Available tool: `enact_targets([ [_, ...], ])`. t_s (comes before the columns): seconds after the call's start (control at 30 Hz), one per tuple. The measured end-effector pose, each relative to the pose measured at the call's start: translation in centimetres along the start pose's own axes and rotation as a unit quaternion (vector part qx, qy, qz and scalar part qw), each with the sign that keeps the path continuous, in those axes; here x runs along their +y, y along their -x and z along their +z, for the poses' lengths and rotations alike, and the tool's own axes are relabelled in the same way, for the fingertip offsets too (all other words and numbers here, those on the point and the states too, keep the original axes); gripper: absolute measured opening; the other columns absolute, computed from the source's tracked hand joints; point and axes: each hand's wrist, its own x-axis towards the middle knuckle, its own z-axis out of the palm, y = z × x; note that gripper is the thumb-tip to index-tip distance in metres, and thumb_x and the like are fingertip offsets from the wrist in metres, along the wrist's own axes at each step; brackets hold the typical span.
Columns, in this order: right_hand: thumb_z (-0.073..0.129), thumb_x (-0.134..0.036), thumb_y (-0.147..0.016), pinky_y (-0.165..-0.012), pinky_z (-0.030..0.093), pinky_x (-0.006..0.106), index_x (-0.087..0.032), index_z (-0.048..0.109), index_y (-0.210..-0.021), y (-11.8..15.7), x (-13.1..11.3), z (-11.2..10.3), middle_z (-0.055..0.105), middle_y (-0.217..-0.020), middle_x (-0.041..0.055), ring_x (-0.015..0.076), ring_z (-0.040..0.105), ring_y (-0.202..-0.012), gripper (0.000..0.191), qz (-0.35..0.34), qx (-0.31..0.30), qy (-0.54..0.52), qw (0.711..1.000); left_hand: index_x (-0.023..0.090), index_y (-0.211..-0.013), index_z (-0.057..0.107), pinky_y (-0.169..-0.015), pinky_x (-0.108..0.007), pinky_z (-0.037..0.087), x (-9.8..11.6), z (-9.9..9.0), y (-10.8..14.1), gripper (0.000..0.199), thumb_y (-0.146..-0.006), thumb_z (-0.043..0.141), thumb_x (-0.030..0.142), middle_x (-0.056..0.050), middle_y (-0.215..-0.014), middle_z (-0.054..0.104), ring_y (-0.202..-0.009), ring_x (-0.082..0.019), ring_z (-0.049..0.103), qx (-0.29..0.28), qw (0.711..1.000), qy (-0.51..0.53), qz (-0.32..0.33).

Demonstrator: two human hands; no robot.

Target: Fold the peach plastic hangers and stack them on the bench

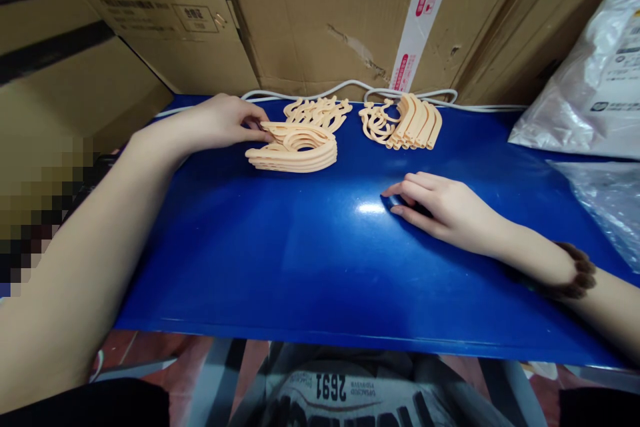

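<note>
My left hand (231, 123) is at the left end of a stack of cream curved plastic pieces (295, 161). Its thumb and fingers close on the tip of an upper piece in that stack, partly hiding it. My right hand (434, 208) rests on the blue tabletop to the right, fingers bent and thumb apart, with nothing visible between them. Behind the stack lies a pile of thin wavy cream pieces (320, 112). Farther right, cream hook-shaped pieces (376, 125) lie beside a row of cream curved tube-like pieces (417, 123).
A white cable (345, 85) runs along the back of the blue table (280, 267). Large cardboard boxes (310, 13) stand behind it. At the right are a white plastic bag (580, 93) and a clear plastic bag (605, 193).
</note>
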Motion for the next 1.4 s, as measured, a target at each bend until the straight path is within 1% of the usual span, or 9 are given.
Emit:
enact_targets([
  [0.27,0.042,-0.034,-0.102,-0.075,0.049,0.033,-0.017,0.062,-0.116,-0.07,-0.14,-0.15,0.068,-0.098,0.0100,0.0209,0.063,-0.086,0.030,0.001,0.002,-0.002,1.000,0.019,-0.101,0.072,-0.071,-0.025,0.042,0.19,-0.06,-0.06,0.036,-0.080,0.062,0.046,-0.004,-0.096,0.075,-0.086,-0.020,0.065,-0.003,1.000,-0.005,-0.004],
  [0.4,0.043,-0.035,-0.102,-0.076,0.048,0.033,-0.017,0.062,-0.117,-0.10,-0.08,-0.06,0.068,-0.099,0.0099,0.0210,0.063,-0.087,0.030,0.002,0.000,-0.001,1.000,0.019,-0.101,0.071,-0.071,-0.025,0.041,0.15,-0.03,-0.13,0.035,-0.080,0.061,0.045,-0.004,-0.095,0.075,-0.084,-0.019,0.065,-0.005,1.000,-0.006,-0.003],
  [0.6,0.043,-0.035,-0.102,-0.077,0.048,0.032,-0.017,0.061,-0.117,0.01,-0.06,-0.08,0.067,-0.099,0.0096,0.0202,0.062,-0.086,0.029,0.000,-0.003,0.003,1.000,0.018,-0.101,0.070,-0.072,-0.025,0.041,0.05,0.10,-0.10,0.036,-0.081,0.060,0.046,-0.005,-0.098,0.075,-0.088,-0.020,0.065,-0.002,1.000,-0.008,0.000],
  [0.8,0.042,-0.035,-0.102,-0.077,0.049,0.034,-0.018,0.061,-0.117,0.02,-0.06,-0.08,0.067,-0.100,0.0098,0.0208,0.062,-0.087,0.030,0.000,-0.002,0.002,1.000,0.017,-0.102,0.069,-0.068,-0.024,0.040,0.25,0.32,-0.04,0.035,-0.082,0.060,0.044,-0.004,-0.092,0.074,-0.083,-0.018,0.065,0.006,1.000,-0.020,0.001],
  [1.0,0.041,-0.035,-0.103,-0.077,0.049,0.034,-0.017,0.060,-0.117,0.01,-0.10,-0.09,0.067,-0.100,0.0103,0.0212,0.062,-0.087,0.030,-0.001,-0.003,0.009,1.000,0.017,-0.103,0.068,-0.065,-0.024,0.037,0.82,0.47,0.04,0.030,-0.088,0.054,0.037,-0.004,-0.091,0.072,-0.076,-0.017,0.061,0.010,0.999,-0.049,0.008],
  [1.2,0.042,-0.034,-0.103,-0.078,0.048,0.033,-0.017,0.060,-0.118,0.04,-0.06,-0.02,0.066,-0.101,0.0099,0.0204,0.061,-0.087,0.030,0.001,-0.006,0.008,1.000,0.017,-0.104,0.068,-0.068,-0.025,0.038,0.83,0.68,0.06,0.028,-0.089,0.054,0.035,-0.005,-0.098,0.071,-0.080,-0.018,0.061,0.016,0.998,-0.057,0.019],
  [1.4,0.042,-0.035,-0.103,-0.078,0.048,0.034,-0.016,0.061,-0.117,-0.01,-0.13,-0.07,0.066,-0.100,0.0098,0.0208,0.061,-0.088,0.030,-0.001,-0.006,0.011,1.000,0.017,-0.107,0.067,-0.069,-0.024,0.039,0.33,0.53,0.08,0.030,-0.087,0.057,0.036,-0.004,-0.095,0.073,-0.082,-0.018,0.065,0.009,0.999,-0.036,0.025],
])
